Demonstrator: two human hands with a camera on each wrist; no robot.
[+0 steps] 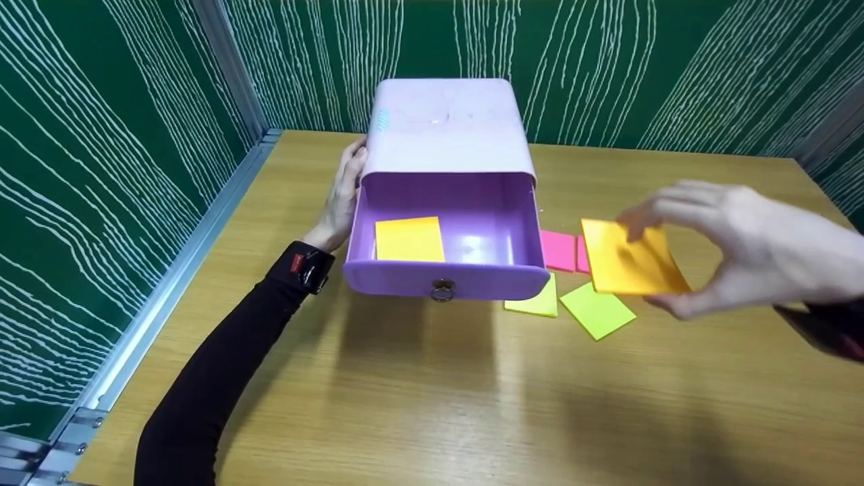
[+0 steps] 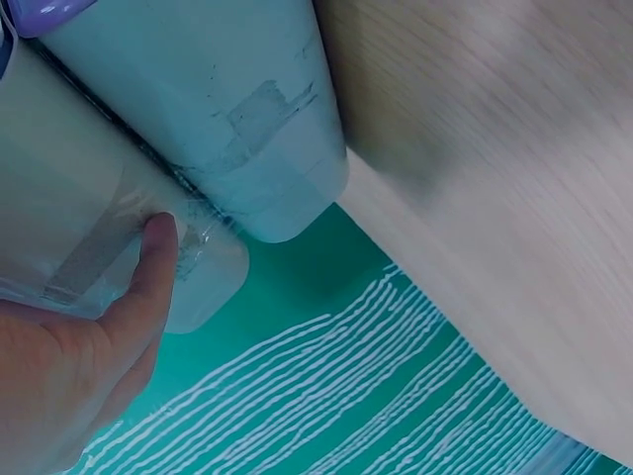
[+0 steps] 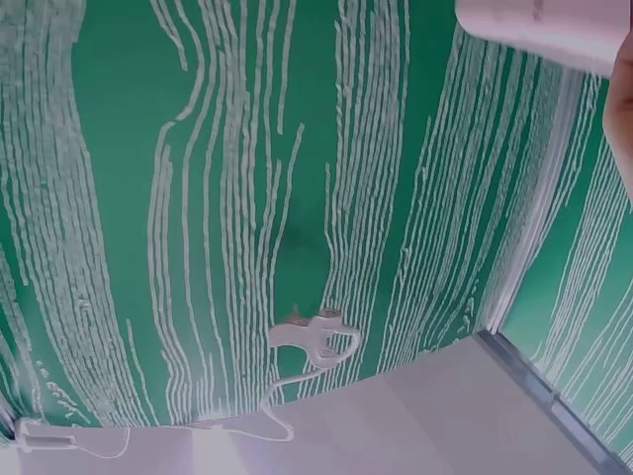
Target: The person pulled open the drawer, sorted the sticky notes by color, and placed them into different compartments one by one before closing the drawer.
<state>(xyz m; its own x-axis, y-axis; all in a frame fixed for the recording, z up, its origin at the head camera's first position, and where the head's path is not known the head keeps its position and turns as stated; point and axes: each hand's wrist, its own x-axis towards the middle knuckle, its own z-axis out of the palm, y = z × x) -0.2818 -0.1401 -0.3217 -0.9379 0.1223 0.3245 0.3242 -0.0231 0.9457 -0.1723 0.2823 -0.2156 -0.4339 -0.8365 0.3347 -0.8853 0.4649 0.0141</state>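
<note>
A white drawer unit [image 1: 445, 128] stands toward the back of the table, its purple drawer [image 1: 442, 280] pulled out toward me. Inside the drawer, a yellow-orange sticky note pad [image 1: 409, 239] leans near the left. My left hand [image 1: 344, 196] rests against the unit's left side; in the left wrist view, a finger of this hand [image 2: 129, 336] presses on the white casing [image 2: 89, 208]. My right hand [image 1: 736, 243] pinches an orange sticky note pad [image 1: 628, 260] between thumb and fingers, right of the drawer. Only a sliver of that hand [image 3: 621, 114] enters the right wrist view.
Below the held pad lie pink sticky note pads [image 1: 559, 251], a yellow-green pad [image 1: 536, 300] and a lime green pad [image 1: 598, 310] on the wooden table [image 1: 432, 418]. Green walls [image 1: 580, 67] with white lines enclose the back and sides. A metal rail [image 1: 175, 270] edges the left.
</note>
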